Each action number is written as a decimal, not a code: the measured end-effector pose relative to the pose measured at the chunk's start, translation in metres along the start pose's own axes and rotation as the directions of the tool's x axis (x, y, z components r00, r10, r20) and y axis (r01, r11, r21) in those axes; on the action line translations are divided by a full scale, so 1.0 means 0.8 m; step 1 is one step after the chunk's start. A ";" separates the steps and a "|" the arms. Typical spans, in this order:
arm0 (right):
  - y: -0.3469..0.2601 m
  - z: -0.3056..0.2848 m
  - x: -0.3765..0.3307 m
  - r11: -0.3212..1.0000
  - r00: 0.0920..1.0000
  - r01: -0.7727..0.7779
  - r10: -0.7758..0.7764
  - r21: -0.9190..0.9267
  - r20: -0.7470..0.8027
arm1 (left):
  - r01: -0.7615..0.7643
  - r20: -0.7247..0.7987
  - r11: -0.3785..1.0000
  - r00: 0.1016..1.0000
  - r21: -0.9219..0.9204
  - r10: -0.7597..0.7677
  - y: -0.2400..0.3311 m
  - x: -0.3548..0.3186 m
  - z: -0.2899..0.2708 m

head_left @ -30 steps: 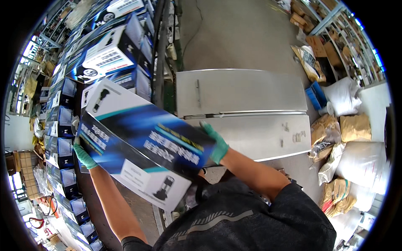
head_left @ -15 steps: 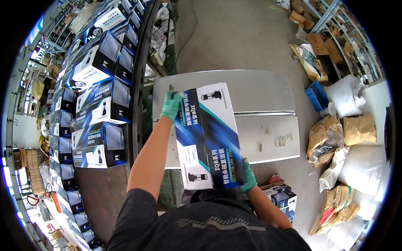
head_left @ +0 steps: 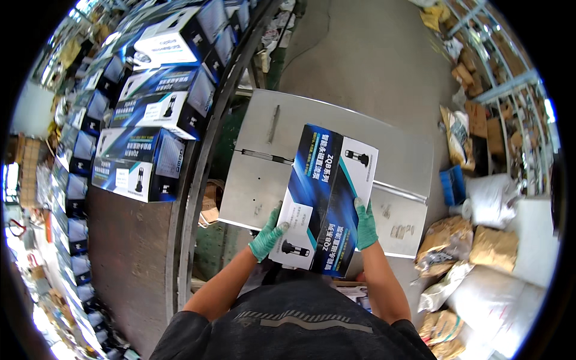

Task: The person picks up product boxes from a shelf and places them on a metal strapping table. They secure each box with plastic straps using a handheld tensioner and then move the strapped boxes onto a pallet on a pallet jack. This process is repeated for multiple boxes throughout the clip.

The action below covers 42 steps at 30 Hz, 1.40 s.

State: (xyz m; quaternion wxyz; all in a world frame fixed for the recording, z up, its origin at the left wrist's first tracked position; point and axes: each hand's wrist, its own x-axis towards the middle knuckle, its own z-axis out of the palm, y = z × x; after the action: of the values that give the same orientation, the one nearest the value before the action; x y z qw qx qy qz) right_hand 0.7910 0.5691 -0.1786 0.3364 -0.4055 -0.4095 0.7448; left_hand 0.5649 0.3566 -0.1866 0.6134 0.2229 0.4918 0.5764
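A long carton [head_left: 324, 201], printed in blue, white and black with pictures of a pump-like device, slants in front of me above the metal table. My left hand [head_left: 268, 238], in a green glove, presses on its left side near the lower end. On the right side, somewhat farther up, my right hand [head_left: 365, 225], also green-gloved, grips the carton's edge with the thumb over the top face. The carton's underside is hidden, so I cannot tell whether it touches the table.
The grey metal table [head_left: 246, 192] has a slot and a seam across it. Left of it, beyond a dark steel rail [head_left: 201, 150], stand stacks of similar cartons [head_left: 138, 162]. Sacks [head_left: 492, 249], a blue bin [head_left: 452, 185] and shelving [head_left: 510, 90] line the right side.
My left hand has moved from the carton's far left corner to its near left side. My right hand has slid farther up the right edge. The carton now tilts the other way, and the view has turned.
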 end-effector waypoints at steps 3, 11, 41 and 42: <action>-0.016 0.036 0.002 0.990 0.987 -0.130 0.122 0.064 0.105 | 0.012 -0.054 0.999 0.998 -0.033 -0.014 -0.003 -0.018 -0.013; 0.016 0.113 0.006 0.985 0.981 -0.170 0.166 0.038 0.095 | -0.013 -0.122 0.991 0.992 0.131 0.029 0.038 -0.041 -0.081; -0.034 -0.523 0.169 0.384 0.757 -0.518 -0.211 -0.765 -0.618 | -0.015 0.179 -0.341 0.872 0.940 0.456 0.088 0.006 0.075; -0.026 -0.537 0.178 0.349 0.810 -0.457 -0.217 -0.818 -0.545 | -0.012 0.176 -0.341 0.873 0.940 0.454 0.089 0.006 0.074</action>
State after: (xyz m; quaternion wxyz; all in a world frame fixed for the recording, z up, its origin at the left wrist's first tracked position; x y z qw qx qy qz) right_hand 1.1093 0.8420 -0.3512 0.0921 -0.7547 -0.6020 0.2442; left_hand 0.5805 0.3955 -0.1040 -0.0242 0.6321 0.7691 0.0912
